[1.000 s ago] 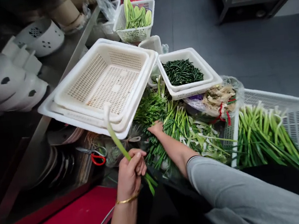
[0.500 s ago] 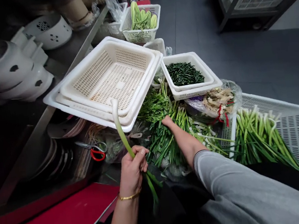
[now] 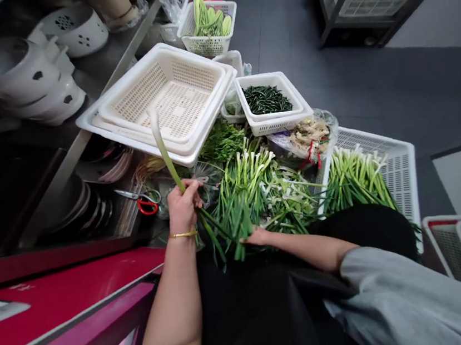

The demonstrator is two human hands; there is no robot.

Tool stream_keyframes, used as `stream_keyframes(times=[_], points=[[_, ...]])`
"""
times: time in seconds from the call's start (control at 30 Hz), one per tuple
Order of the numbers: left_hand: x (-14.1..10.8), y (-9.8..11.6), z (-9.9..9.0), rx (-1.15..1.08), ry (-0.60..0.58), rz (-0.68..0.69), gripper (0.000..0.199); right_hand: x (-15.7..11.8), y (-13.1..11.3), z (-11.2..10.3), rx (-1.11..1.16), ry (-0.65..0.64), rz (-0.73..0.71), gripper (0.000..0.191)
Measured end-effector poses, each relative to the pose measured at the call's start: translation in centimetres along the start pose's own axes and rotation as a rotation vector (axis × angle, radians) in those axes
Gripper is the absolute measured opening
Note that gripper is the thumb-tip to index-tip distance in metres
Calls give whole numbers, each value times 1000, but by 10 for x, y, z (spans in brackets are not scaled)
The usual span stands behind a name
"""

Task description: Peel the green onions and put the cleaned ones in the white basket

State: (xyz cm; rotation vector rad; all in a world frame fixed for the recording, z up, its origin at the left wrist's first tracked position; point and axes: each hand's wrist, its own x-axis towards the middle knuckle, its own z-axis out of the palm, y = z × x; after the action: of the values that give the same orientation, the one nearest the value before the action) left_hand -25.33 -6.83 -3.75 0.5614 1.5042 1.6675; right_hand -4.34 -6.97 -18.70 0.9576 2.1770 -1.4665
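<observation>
My left hand (image 3: 184, 205) is closed round a long green onion (image 3: 164, 150). Its thick white end points up in front of the white baskets, and its green leaves hang below my fist. Lower and to the right, my right hand (image 3: 257, 236) is closed on the leaf ends of green onions (image 3: 240, 216) in the pile, its fingertips partly hidden by leaves. White stem ends in that pile (image 3: 250, 164) point away from me. Loose trimmed leaves and pale scraps (image 3: 286, 193) lie just right of it.
Nested white baskets (image 3: 118, 127) stand beyond my left hand. Red-handled scissors (image 3: 147, 205) lie left of it. Dark green chillies (image 3: 266, 100) fill a smaller basket. More green onions (image 3: 355, 177) lie in a crate (image 3: 402, 174) at right. White pots (image 3: 30, 79) crowd the left shelf.
My right hand has drawn back toward me, from the middle of the pile to the leaf ends. My left hand still holds the green onion upright. The view has shifted, showing more baskets at lower right.
</observation>
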Motion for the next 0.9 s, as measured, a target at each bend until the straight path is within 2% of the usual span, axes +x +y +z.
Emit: stream_keyframes(times=[0.03, 0.1, 0.2, 0.23, 0.27, 0.33, 0.4, 0.47, 0.53, 0.63, 0.7, 0.8, 0.9], points=[[1, -1, -1, 6, -3, 0, 17, 0, -4, 0, -42, -40, 18, 33], [3, 0, -4, 3, -26, -50, 22, 4, -10, -15, -138, -98, 88, 32], [8, 5, -8, -61, -113, -163, 35, 7, -11, -74, -104, -330, 84, 28], [10, 8, -10, -76, -156, -195, 38, 9, -9, -99, -24, -346, 87, 29], [12, 10, -11, -79, -197, -223, 38, 13, -5, -125, 80, -291, 101, 33], [16, 11, -11, -50, -250, -279, 35, 29, 4, -170, 211, 133, 233, 39], [20, 9, -8, 17, -271, -336, 34, 54, 15, -195, 211, 390, 367, 46], [24, 4, -4, 83, -289, -379, 34, 82, 24, -195, 180, 443, 458, 45], [26, -1, 0, 126, -327, -401, 33, 105, 29, -180, 178, 449, 506, 38], [29, -7, 3, 142, -369, -387, 32, 118, 32, -158, 233, 434, 514, 24], [30, -10, 4, 144, -379, -383, 32, 108, 34, -158, 299, 417, 508, 18], [28, -19, 11, 169, -396, -393, 35, 71, 33, -175, 398, 436, 457, 20], [19, -33, 30, 263, -436, -351, 37, 18, 19, -193, 615, 529, 263, 21]])
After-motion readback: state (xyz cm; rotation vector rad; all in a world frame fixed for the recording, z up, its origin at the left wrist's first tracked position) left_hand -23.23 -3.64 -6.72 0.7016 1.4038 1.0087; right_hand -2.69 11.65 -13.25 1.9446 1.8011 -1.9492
